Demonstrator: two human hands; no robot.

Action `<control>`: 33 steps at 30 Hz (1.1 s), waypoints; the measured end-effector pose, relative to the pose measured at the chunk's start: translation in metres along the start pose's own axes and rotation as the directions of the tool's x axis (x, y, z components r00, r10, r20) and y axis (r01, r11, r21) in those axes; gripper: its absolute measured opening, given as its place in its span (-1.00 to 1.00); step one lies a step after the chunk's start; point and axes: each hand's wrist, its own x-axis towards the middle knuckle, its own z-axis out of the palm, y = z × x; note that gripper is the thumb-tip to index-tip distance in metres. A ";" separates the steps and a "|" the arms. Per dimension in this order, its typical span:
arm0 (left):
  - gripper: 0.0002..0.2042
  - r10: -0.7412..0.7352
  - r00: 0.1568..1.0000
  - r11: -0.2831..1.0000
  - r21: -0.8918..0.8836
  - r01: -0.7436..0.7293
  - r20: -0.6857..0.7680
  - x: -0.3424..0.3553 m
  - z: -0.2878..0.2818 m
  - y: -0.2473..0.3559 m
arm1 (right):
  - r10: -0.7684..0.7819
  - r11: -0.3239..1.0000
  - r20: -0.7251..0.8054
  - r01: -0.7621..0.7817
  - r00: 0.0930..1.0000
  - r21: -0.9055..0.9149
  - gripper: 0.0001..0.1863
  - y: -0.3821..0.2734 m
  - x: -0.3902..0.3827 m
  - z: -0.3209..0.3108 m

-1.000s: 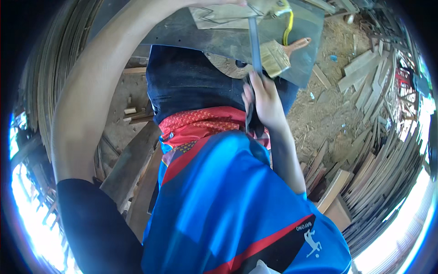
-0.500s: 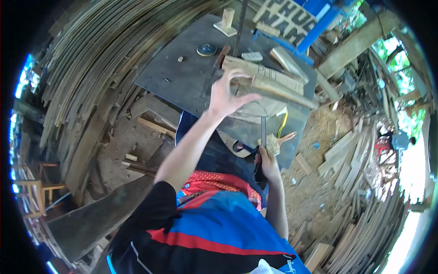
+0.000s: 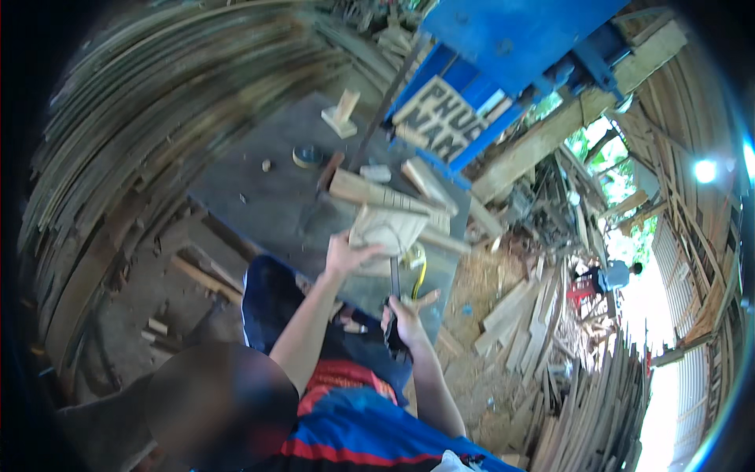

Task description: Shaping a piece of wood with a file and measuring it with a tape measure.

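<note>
My left hand [image 3: 344, 256] grips the lower left edge of a pale, flat wooden piece [image 3: 387, 228] that lies on the grey metal table [image 3: 252, 197]. My right hand [image 3: 403, 318] is closed around the dark handle of a tool [image 3: 393, 277]. The tool's thin metal shaft rises toward the wooden piece. A yellow item [image 3: 418, 266] lies just right of the shaft, and long wooden blocks [image 3: 370, 193] are stacked behind the piece.
A blue machine [image 3: 511, 39] stands behind the table, with a dark lettered board [image 3: 440, 118] leaning on it. A tape roll [image 3: 307, 156] and a small wooden block [image 3: 340, 116] lie on the table. Planks are piled left and right. A person [image 3: 613, 275] is far right.
The view has tilted up and away, showing more of the table and machine. My left hand went from spread above the wood to gripping the pale piece. My right hand keeps the tool.
</note>
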 end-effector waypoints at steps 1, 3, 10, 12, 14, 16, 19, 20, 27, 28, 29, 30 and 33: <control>-0.38 -0.026 1.000 1.000 0.013 0.026 -0.018 -0.004 0.004 -0.002 | -0.010 1.000 -0.028 0.009 1.000 -0.030 -0.63 0.007 0.005 -0.004; -0.36 0.004 0.998 1.000 -0.010 -0.005 -0.068 -0.013 0.012 -0.001 | -0.001 1.000 -0.049 0.001 0.999 -0.007 -0.68 0.014 0.005 -0.008; -0.41 0.089 0.989 0.996 0.005 -0.089 -0.120 -0.011 0.002 -0.001 | 0.097 0.990 -0.006 -0.096 0.995 0.104 -0.62 0.001 0.005 -0.015; -0.43 0.101 0.986 0.995 0.022 -0.099 -0.130 -0.008 -0.008 -0.005 | 0.060 0.997 0.042 -0.058 0.997 -0.055 -0.56 -0.003 0.009 -0.010; -0.46 0.204 0.970 0.979 0.052 -0.199 -0.135 -0.007 -0.014 -0.006 | 0.094 0.996 0.080 -0.094 0.992 -0.012 -0.55 -0.005 0.010 -0.009; -0.46 0.179 0.976 0.982 0.086 -0.169 -0.122 -0.007 -0.017 -0.005 | 0.142 0.988 0.115 -0.148 0.983 0.042 -0.54 -0.005 0.013 -0.009; -0.46 0.160 0.980 0.982 0.123 -0.146 -0.114 -0.013 -0.028 0.002 | 0.126 0.991 0.152 -0.131 0.980 0.023 -0.54 -0.011 0.012 -0.004; -0.45 0.148 0.983 0.982 0.129 -0.134 -0.107 -0.014 -0.033 0.003 | 0.163 0.986 0.173 -0.164 0.971 -0.009 -0.54 -0.017 0.009 -0.005; -0.42 0.061 0.982 0.978 0.185 -0.094 0.179 0.003 -0.087 0.036 | 0.416 0.903 0.364 -0.427 0.833 -0.055 -0.55 -0.075 0.001 -0.016; -0.41 0.081 0.977 0.953 0.272 -0.133 0.197 0.006 -0.089 0.050 | 0.433 0.891 0.363 -0.454 0.825 -0.029 -0.54 -0.084 -0.002 -0.011; -0.40 0.014 0.981 0.946 0.314 -0.075 0.191 0.007 -0.092 0.061 | 0.447 0.878 0.362 -0.478 0.818 -0.006 -0.54 -0.089 -0.002 -0.006; -0.42 0.020 0.983 0.954 0.292 -0.072 0.180 0.010 -0.093 0.060 | 0.442 0.862 0.413 -0.504 0.796 0.049 -0.54 -0.085 0.004 -0.004; -0.43 0.010 0.984 0.953 0.297 -0.064 0.180 0.013 -0.092 0.066 | 0.438 0.829 0.430 -0.540 0.790 0.146 -0.57 -0.071 0.008 0.017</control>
